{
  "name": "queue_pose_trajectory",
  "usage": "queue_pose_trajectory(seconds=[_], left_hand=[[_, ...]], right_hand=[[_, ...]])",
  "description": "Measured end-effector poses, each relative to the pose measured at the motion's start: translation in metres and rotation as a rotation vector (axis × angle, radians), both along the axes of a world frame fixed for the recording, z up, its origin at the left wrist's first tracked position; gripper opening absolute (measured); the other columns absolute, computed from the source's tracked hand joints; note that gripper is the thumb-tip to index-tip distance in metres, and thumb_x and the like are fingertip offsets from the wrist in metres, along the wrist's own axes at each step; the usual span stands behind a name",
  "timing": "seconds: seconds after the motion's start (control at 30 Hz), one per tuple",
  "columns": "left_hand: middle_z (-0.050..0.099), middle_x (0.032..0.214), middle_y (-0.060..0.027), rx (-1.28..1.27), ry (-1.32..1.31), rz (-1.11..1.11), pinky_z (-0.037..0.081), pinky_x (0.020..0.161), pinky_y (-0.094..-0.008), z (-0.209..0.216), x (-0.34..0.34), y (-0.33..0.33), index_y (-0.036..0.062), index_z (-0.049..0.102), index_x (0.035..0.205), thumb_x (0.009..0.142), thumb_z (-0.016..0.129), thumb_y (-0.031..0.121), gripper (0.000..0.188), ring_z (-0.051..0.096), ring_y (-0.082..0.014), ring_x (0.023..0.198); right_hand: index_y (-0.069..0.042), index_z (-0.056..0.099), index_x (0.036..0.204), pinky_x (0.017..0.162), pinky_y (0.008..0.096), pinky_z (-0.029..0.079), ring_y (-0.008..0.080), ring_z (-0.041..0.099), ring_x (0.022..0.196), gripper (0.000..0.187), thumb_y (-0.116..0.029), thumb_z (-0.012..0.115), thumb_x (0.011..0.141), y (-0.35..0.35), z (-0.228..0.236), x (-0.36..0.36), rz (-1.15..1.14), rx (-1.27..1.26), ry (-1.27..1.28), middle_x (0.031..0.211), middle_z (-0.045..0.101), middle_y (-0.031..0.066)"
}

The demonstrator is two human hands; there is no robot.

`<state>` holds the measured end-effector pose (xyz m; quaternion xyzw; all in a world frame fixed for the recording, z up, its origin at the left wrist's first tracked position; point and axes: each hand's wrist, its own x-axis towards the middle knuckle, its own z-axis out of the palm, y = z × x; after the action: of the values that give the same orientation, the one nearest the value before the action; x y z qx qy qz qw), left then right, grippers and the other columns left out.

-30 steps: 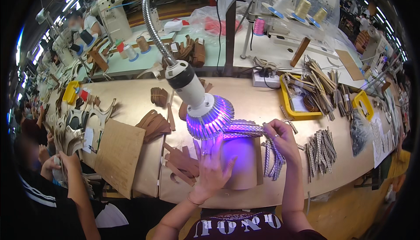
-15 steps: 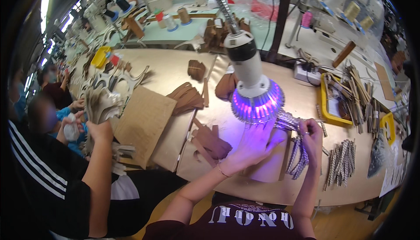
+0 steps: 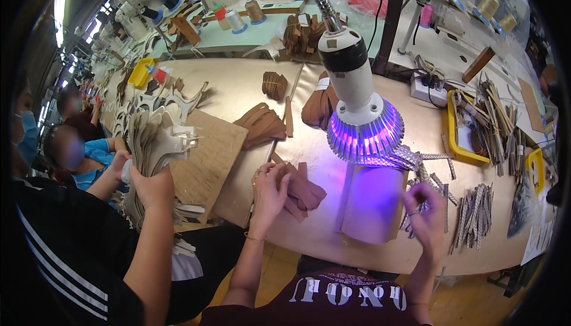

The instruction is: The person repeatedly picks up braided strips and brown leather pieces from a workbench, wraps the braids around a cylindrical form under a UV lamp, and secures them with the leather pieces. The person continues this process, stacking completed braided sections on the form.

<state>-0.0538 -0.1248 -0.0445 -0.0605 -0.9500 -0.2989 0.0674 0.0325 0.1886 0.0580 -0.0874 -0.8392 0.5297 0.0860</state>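
Note:
My left hand (image 3: 270,192) is at the left end of a small pile of brown strips (image 3: 306,192), fingers bent and apart, with nothing visible in them. My right hand (image 3: 427,216) hovers by the grey-and-white braided strips (image 3: 423,171); its fingers are curled and smeared by motion, so a hold cannot be made out. Between my hands lies a curved tan board (image 3: 375,207), lit violet by a lamp (image 3: 364,129) on a flexible metal neck. One end of the braided strips runs under the lamp head.
A bundle of braided strips (image 3: 474,216) lies at right, near a yellow tray (image 3: 458,135) of sticks. Folded brown strips (image 3: 259,125) lie beyond my left hand. At left, a co-worker's hands hold pale cut pieces (image 3: 157,138) by a brown board (image 3: 208,159).
My left hand has moved left from under the lamp to the brown strips. My right hand has come down, away from the braided strips under the lamp. The view has shifted slightly.

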Motion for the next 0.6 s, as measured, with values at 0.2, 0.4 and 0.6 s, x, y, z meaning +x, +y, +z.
queue_pose_trajectory(seconds=[0.2,0.4,0.6], left_hand=[[0.056,0.119,-0.0168,-0.070,0.161,-0.010,0.041,0.096,-0.0452,-0.006,0.020,0.019,0.0030,0.065,0.110,0.084,0.072,0.018,0.031,0.054,-0.0342,0.109],[0.062,0.113,-0.0132,-0.063,0.205,-0.273,0.043,0.097,-0.0449,-0.010,0.052,0.018,0.0052,0.068,0.100,0.078,0.075,0.017,0.026,0.059,-0.0321,0.107],[0.064,0.114,-0.0121,-0.104,0.270,-0.259,0.046,0.091,-0.0439,-0.023,0.067,0.024,0.0065,0.069,0.093,0.078,0.074,0.014,0.017,0.061,-0.0304,0.108]], right_hand=[[-0.008,0.065,0.089,0.075,0.0374,0.043,0.0267,0.057,0.080,0.020,-0.028,0.069,0.087,-0.066,0.004,0.004,0.617,0.507,0.115,0.081,0.059,0.0080],[-0.005,0.060,0.087,0.078,0.0382,0.038,0.0247,0.053,0.083,0.025,-0.029,0.061,0.091,-0.092,-0.016,0.009,0.802,0.632,0.069,0.082,0.056,0.0087],[-0.006,0.059,0.087,0.077,0.0380,0.038,0.0245,0.054,0.083,0.023,-0.029,0.061,0.090,-0.094,-0.020,0.015,0.815,0.698,0.045,0.082,0.056,0.0088]])
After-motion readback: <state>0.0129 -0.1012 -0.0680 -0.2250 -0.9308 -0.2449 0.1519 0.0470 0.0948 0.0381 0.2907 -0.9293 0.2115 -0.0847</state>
